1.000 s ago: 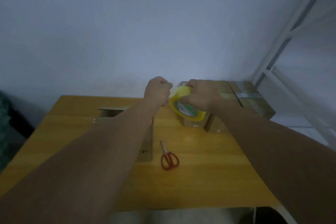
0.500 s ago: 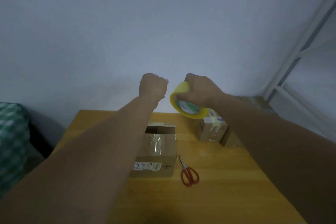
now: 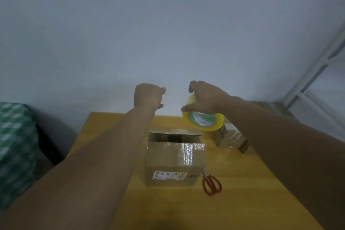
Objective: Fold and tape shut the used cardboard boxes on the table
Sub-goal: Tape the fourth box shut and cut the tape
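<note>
Head view, right fingers [image 3: 192, 86] gripping tape roll [image 3: 204, 124], left fingers [image 3: 162, 90] curled, above open box [image 3: 168, 157].

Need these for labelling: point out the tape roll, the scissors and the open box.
tape roll [image 3: 202, 118], head view, printed inner face
scissors [image 3: 210, 179], head view, where red handles join
open box [image 3: 173, 154], head view, near top flap

Left hand [image 3: 147, 96]: bare, its back, knuckles and wrist uncovered; just to 9 o'clock of the frame's centre.
Right hand [image 3: 204, 97]: bare, its back and wrist uncovered; just to 3 o'clock of centre.
Left forearm [image 3: 112, 155]: bare along all that shows, widening toward 7 o'clock.
Right forearm [image 3: 280, 145]: bare along all that shows, widening toward 4 o'clock.
Fine detail: lost to dim light and blur.
</note>
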